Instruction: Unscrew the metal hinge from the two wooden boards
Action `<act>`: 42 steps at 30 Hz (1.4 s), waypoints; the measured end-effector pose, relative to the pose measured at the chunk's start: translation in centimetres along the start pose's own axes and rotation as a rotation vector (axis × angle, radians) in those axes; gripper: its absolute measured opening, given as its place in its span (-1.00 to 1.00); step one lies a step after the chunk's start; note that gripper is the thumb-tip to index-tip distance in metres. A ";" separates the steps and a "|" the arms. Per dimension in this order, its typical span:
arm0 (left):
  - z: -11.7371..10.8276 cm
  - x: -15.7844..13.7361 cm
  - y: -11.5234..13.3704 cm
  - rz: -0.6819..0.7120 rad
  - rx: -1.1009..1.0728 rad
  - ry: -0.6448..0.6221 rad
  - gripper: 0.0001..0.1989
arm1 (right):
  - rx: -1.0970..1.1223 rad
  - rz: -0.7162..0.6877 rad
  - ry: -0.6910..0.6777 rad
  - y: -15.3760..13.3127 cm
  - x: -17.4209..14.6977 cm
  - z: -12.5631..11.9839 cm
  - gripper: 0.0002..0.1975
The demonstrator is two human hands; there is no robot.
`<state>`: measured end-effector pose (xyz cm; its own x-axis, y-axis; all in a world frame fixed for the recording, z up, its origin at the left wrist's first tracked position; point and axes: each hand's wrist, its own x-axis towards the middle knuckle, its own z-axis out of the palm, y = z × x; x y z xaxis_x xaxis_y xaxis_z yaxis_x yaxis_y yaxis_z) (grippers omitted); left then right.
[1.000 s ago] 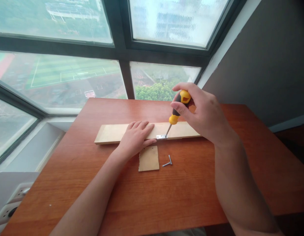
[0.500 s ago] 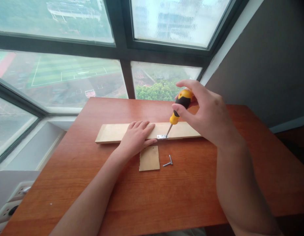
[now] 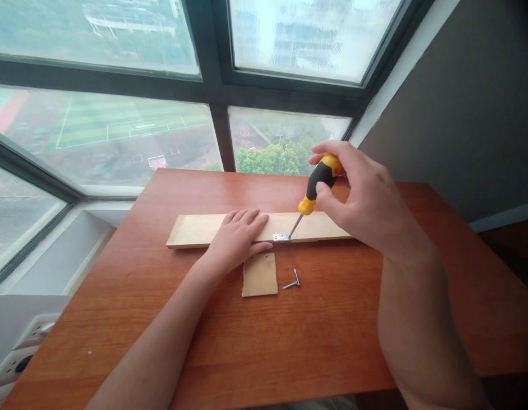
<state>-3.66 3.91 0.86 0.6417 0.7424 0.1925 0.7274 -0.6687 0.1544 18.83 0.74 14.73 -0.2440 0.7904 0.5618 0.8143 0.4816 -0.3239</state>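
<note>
My left hand (image 3: 240,236) lies flat on a long pale wooden board (image 3: 195,229), fingers stretched over its top and the thumb along its near edge. In my right hand (image 3: 357,196) is a yellow and black screwdriver (image 3: 321,181), held by its handle between thumb and fingers. It leans to the right, with its tip on the right end of a small metal hinge (image 3: 282,238) at the board's near edge. Just in front of the board lies a small thin wooden piece (image 3: 260,276) with small holes near its far edge. Two screws (image 3: 293,281) rest beside it.
All of this is on a reddish-brown wooden table (image 3: 323,336). Windows with a dark frame (image 3: 216,91) rise behind it, and a grey wall (image 3: 473,114) stands to the right. Power sockets (image 3: 22,361) are at the lower left.
The screwdriver handle has tilted slightly farther right, and my right hand has shifted right with its grip changed. My left hand and the board have stayed put.
</note>
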 end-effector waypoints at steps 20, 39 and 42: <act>-0.4 -0.3 -1.0 -0.013 0.032 -0.032 -0.37 | -0.191 0.057 0.107 -0.1 0.1 1.2 -0.71; -0.2 -0.3 -1.1 -0.021 0.037 -0.027 -0.38 | 0.033 -0.029 0.070 -0.4 0.0 0.8 -0.59; -0.3 -0.3 -1.1 -0.020 0.031 -0.024 -0.38 | -0.018 0.002 0.064 -0.4 0.0 0.9 -0.68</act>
<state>-4.71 4.36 0.91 0.6321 0.7569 0.1661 0.7473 -0.6521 0.1277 18.01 0.91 14.14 -0.2084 0.7652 0.6092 0.8245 0.4725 -0.3114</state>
